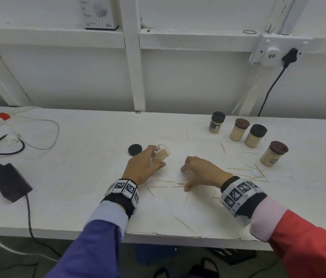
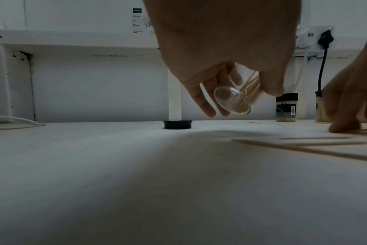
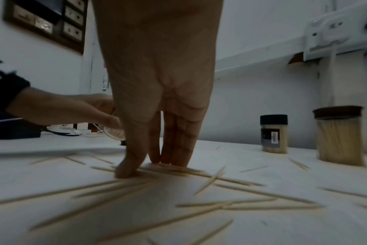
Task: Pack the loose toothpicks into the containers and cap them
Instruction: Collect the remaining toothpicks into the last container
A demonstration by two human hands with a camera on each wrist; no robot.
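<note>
Four capped containers (image 1: 255,135) stand in a loose row on the white counter (image 1: 78,177), well right of the open container (image 1: 161,154); each packed with pale toothpicks, caps black or dark brown. "30w" reads on a white box (image 1: 98,13) on the ledge above. Left hand (image 1: 144,166) grips the clear open container, tilted, part-filled, mouth up and away. Black cap (image 1: 135,149) lies just left of it. Right hand (image 1: 200,171), to its right, presses straight fingertips (image 3: 168,159) onto loose toothpicks (image 1: 168,183) scattered flat on the counter; grasp none.
</note>
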